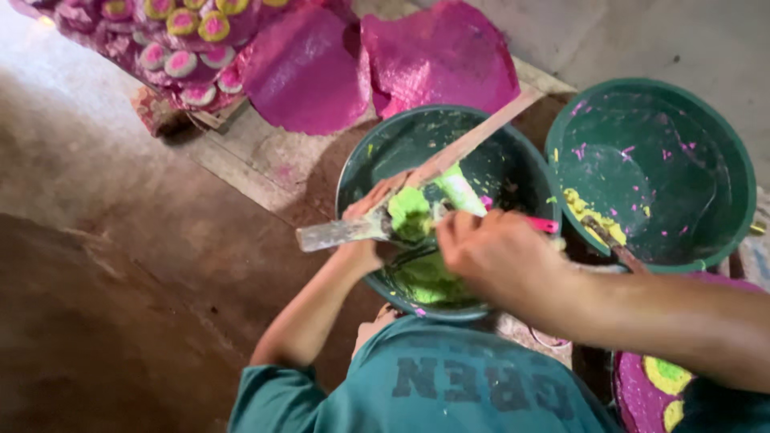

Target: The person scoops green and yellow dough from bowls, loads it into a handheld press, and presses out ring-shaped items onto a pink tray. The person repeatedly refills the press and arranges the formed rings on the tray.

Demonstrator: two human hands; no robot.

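While you bend over the basin, left hand: arm stretched forward, fingers clenched round a flat blade.
Right hand: comes in from the right, fingers curled on a pink-handled tool (its tip is hidden).
Green paste: heaped on the blade, above the basin.
Stick: laid across the basin.
Second basin: just beside, yellow smears inside.
Floor: brown and bare, magenta discs at its far edge.
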